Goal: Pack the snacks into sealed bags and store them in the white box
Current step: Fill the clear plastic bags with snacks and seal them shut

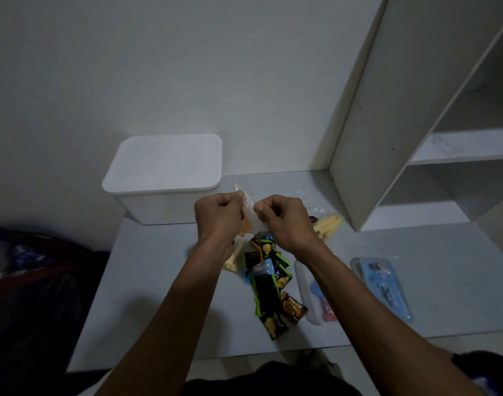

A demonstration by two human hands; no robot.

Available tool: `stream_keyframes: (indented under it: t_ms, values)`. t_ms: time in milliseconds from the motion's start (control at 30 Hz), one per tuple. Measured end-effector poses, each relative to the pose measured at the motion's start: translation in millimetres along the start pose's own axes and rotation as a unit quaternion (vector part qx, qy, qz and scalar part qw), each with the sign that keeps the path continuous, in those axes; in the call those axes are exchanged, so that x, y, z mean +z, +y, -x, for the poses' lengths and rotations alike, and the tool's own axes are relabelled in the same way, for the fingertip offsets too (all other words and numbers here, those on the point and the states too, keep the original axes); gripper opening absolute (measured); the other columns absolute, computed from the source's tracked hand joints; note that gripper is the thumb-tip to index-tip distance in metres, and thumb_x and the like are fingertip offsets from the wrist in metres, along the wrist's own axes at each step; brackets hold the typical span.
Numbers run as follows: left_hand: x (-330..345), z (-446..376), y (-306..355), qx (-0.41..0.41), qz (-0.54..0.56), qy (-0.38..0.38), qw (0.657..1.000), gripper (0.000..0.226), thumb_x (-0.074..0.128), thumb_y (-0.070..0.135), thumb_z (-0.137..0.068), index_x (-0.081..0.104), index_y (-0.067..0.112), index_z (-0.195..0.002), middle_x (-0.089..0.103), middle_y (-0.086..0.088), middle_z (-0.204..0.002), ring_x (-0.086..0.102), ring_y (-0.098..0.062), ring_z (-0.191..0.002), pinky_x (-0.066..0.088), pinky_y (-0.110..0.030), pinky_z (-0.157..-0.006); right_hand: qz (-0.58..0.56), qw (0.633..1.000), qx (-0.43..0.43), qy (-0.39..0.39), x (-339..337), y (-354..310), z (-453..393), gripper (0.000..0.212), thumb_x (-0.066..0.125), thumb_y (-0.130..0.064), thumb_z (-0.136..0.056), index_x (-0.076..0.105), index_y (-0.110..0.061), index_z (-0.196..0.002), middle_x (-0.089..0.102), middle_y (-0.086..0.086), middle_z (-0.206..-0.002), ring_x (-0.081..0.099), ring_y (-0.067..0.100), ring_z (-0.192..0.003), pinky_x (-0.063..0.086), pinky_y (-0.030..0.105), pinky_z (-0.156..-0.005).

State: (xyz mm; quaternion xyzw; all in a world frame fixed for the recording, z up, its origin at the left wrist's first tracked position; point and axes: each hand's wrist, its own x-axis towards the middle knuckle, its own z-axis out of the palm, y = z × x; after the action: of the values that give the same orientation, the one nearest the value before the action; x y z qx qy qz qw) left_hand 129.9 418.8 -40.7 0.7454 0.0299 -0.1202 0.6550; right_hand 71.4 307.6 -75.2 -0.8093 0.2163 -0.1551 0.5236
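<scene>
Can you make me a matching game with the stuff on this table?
Things:
1. white box
2. clear bag
3. snack packets
4. yellow sticks

Places or states:
A. heaped loose on the table
B. held between both hands
C. lid on, by the wall
D. lying right of the right hand

Pairs: 1-C, 2-B, 3-A, 4-D. The left hand grips the bag too.

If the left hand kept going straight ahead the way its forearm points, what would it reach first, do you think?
Most likely the white box: the left hand, pinching a clear bag, points up-table toward the box's near right corner. Depth is unclear, so it might pass just right of it.
</scene>
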Motion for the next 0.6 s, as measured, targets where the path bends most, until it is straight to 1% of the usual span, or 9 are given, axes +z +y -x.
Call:
stream_keyframes:
  t_ms: [67, 133, 200, 233, 333, 400, 467, 500, 600]
  values:
    - [2, 2, 1, -0.003, -0.015, -0.012, 1.0, 0.014, 0.071, 0.011, -0.085, 0.074, 0.004, -0.073, 0.073, -0.004, -0.073, 0.062, 0.0, -0.055, 0.046, -0.008, -0.047, 0.003, 1.0, -0.01, 0.006, 1, -1, 0, 0.02, 0.062, -0.025, -0.095, 0.069, -0.019, -0.078, 0.063, -0.009, -0.066, 0.052, -0.003, -0.055, 0.045, 0.014, -0.055]
    - [3, 5, 1, -0.004, -0.036, -0.018, 0.999, 0.021, 0.073, 0.017, -0.084, 0.071, 0.012, -0.064, 0.07, -0.002, -0.066, 0.06, 0.0, -0.053, 0.05, -0.016, -0.056, 0.009, 1.0, -0.016, 0.013, 1, -3, -1, 0.021, 0.061, -0.025, -0.096, 0.068, -0.019, -0.077, 0.063, -0.009, -0.066, 0.052, -0.003, -0.055, 0.042, 0.012, -0.054]
    - [4, 7, 1, -0.016, -0.035, -0.019, 0.999, 0.025, 0.073, 0.019, -0.085, 0.068, 0.014, -0.061, 0.067, -0.001, -0.062, 0.06, -0.003, -0.055, 0.05, -0.022, -0.062, 0.004, 1.0, -0.009, 0.018, 0, -4, -2, 0.019, 0.062, -0.025, -0.095, 0.071, -0.016, -0.08, 0.067, -0.006, -0.069, 0.056, 0.001, -0.059, 0.047, 0.017, -0.058]
    - [4, 8, 2, -0.027, -0.028, -0.019, 0.999, 0.025, 0.072, 0.018, -0.086, 0.068, 0.013, -0.062, 0.066, -0.002, -0.063, 0.059, -0.006, -0.057, 0.049, -0.023, -0.063, -0.011, 1.0, 0.003, 0.019, -1, -4, -1, 0.019, 0.063, -0.025, -0.094, 0.073, -0.015, -0.082, 0.07, -0.003, -0.072, 0.06, 0.005, -0.063, 0.05, 0.022, -0.062]
    - [5, 8, 5, -0.052, -0.009, -0.011, 0.999, 0.021, 0.071, 0.014, -0.086, 0.067, 0.011, -0.066, 0.065, -0.003, -0.065, 0.056, -0.006, -0.055, 0.045, -0.02, -0.054, -0.043, 0.998, 0.043, 0.015, -3, -4, 3, 0.018, 0.066, -0.026, -0.093, 0.075, -0.015, -0.083, 0.073, 0.004, -0.076, 0.069, 0.017, -0.07, 0.058, 0.036, -0.069]
    - [4, 8, 7, -0.059, -0.002, -0.012, 0.998, 0.016, 0.07, 0.014, -0.087, 0.069, 0.008, -0.072, 0.067, -0.004, -0.067, 0.058, -0.005, -0.052, 0.044, -0.017, -0.046, -0.035, 0.998, 0.048, 0.008, -4, -3, 6, 0.019, 0.066, -0.027, -0.092, 0.074, -0.016, -0.079, 0.073, 0.008, -0.075, 0.066, 0.017, -0.068, 0.057, 0.041, -0.071]
    - [4, 9, 6, -0.059, -0.004, -0.019, 0.998, 0.013, 0.07, 0.014, -0.087, 0.071, 0.004, -0.078, 0.066, -0.006, -0.066, 0.057, -0.004, -0.046, 0.043, -0.015, -0.04, -0.031, 0.999, 0.041, 0.014, -5, -3, 8, 0.019, 0.066, -0.025, -0.093, 0.073, -0.015, -0.078, 0.072, 0.008, -0.075, 0.062, 0.012, -0.065, 0.056, 0.038, -0.068]
    - [4, 9, 5, -0.057, -0.01, -0.024, 0.998, 0.014, 0.071, 0.015, -0.086, 0.071, 0.003, -0.079, 0.065, -0.006, -0.065, 0.058, -0.006, -0.047, 0.044, -0.016, -0.042, -0.028, 0.999, 0.036, 0.017, -5, -4, 9, 0.02, 0.065, -0.024, -0.094, 0.073, -0.014, -0.079, 0.071, 0.007, -0.075, 0.06, 0.011, -0.064, 0.055, 0.034, -0.065]
    - [6, 10, 3, -0.054, -0.027, -0.037, 0.997, 0.01, 0.073, 0.014, -0.083, 0.074, 0.006, -0.078, 0.07, -0.009, -0.069, 0.063, -0.019, -0.058, 0.049, -0.027, -0.053, -0.01, 1.0, 0.024, 0.013, -5, -7, 11, 0.022, 0.062, -0.023, -0.096, 0.071, -0.009, -0.081, 0.067, 0.002, -0.07, 0.055, 0.005, -0.057, 0.046, 0.016, -0.051]
